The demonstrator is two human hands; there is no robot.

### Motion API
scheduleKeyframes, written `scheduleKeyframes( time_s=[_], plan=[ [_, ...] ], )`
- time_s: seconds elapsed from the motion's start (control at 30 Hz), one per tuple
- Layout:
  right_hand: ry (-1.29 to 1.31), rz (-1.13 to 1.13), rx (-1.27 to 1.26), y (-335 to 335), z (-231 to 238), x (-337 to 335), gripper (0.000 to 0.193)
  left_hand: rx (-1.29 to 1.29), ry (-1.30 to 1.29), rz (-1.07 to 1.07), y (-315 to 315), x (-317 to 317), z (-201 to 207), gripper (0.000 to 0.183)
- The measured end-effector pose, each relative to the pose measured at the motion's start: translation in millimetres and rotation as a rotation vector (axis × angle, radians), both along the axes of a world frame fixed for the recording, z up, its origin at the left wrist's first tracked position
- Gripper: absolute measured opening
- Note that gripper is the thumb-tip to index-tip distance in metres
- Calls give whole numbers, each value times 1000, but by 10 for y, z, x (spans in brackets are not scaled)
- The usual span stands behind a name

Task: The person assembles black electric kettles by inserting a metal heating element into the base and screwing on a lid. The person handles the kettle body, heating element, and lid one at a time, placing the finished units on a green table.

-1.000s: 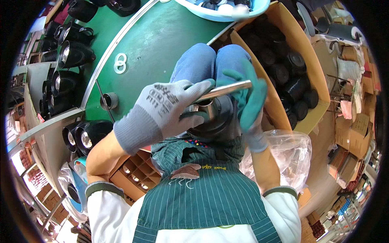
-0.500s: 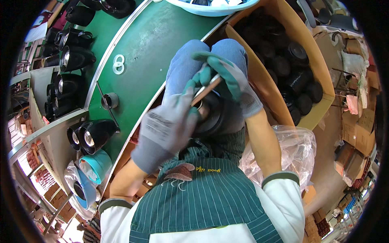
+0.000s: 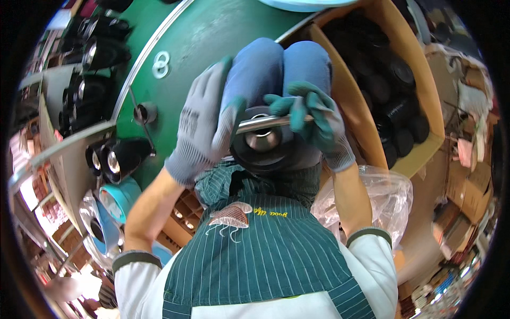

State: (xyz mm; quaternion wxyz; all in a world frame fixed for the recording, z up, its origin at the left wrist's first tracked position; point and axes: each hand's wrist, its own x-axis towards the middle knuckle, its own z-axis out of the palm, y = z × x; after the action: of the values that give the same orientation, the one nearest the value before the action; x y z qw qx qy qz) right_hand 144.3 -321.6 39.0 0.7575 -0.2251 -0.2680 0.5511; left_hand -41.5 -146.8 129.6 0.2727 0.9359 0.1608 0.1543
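Observation:
On my lap, between my thighs and apron, rests a round black part with a shiny metal fitting at its middle. A narrow metal bar lies across the top of this fitting. My right hand, in a grey glove with green fingertips, has its fingers closed around the bar's right end. My left hand, gloved alike, is held flat with the fingers stretched out. Its thumb side is by the bar's left end; I cannot tell whether they touch.
Two pale rings lie on the green table, near a short tube with a thin rod. Black lamp-like housings stand at left. A cardboard box of black parts and a clear plastic bag are at right.
My left hand has moved left off the bar, and its fingers have straightened. My right hand has come down nearer me; the bar now lies more level, with the metal fitting in sight.

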Motion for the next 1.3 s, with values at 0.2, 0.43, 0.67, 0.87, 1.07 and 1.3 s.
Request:
scheduleKeyframes(
  time_s=[0.2,0.43,0.67,0.87,1.07,1.3],
  plan=[
    [-406,-130,48,-318,339,-133,44,-278,-55,-336,381,300,-181,48],
    [-1328,131,300,-84,914,-153,36,-460,7,-519,483,826,-382,42],
    [-1451,570,276,352,1118,-622,29,-443,-10,-783,97,1518,-735,44],
    [-1462,435,355,829,1004,-952,21,-689,266,-1131,54,1657,-492,43],
    [-1575,-80,223,464,1324,-722,29,-105,-524,-710,615,1477,-975,35],
    [-1006,-399,-701,-497,722,-565,130,-1320,13,402,1636,-87,-1246,62]
  ],
)
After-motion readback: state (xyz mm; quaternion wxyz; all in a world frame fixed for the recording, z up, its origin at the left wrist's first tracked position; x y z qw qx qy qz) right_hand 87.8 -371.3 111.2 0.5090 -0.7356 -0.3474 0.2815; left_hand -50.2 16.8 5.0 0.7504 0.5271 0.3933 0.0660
